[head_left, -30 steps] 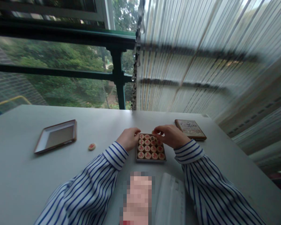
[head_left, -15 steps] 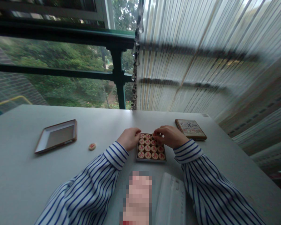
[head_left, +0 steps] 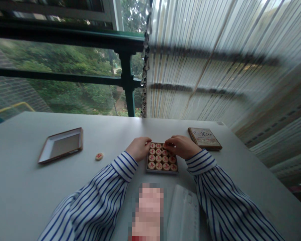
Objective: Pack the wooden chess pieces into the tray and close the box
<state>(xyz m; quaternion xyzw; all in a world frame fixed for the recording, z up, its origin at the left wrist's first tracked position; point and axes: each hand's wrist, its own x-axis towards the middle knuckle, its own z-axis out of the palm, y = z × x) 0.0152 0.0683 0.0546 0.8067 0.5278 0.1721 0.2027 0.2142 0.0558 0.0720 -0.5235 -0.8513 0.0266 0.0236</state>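
A small shallow box (head_left: 162,170) filled with several round wooden chess pieces marked in red sits on the white table in front of me. My left hand (head_left: 138,148) rests curled against the box's left far corner, fingers on its edge. My right hand (head_left: 180,146) is over the box's far right corner, fingers pinched down on a piece (head_left: 167,146) there. One loose chess piece (head_left: 98,156) lies on the table to the left.
An empty brown-edged tray, perhaps the box lid (head_left: 61,145), lies at the left. A printed brown box (head_left: 204,137) lies at the right. A folded white sheet (head_left: 184,214) is near me. A window railing and a striped curtain stand behind the table (head_left: 25,187).
My right hand has lowered slightly onto the box's far right corner, pressing the piece down. My left hand has stayed at the box's left corner.
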